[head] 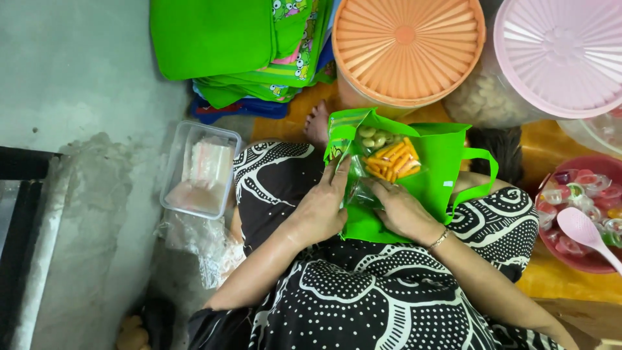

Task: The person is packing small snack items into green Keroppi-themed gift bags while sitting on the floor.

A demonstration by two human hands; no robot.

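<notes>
Our left hand [321, 210] and right hand [400, 210] side by side on our lap, both gripping a clear snack packet [387, 159], lying on a green tote bag [440, 172], orange-lidded tub [407, 48] beyond, pink spoon [583, 230] at right.

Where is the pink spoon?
The pink spoon is at the right edge of the head view, lying in the red bowl of little jelly cups, right of the green bag.

Beside the orange tub lid [407, 46], you lose the pink lid [562, 53] and red bowl [586, 214] to the frame's right edge, and your right hand [403, 210] hides the clear snack bag's [387, 159] lower end.
</notes>
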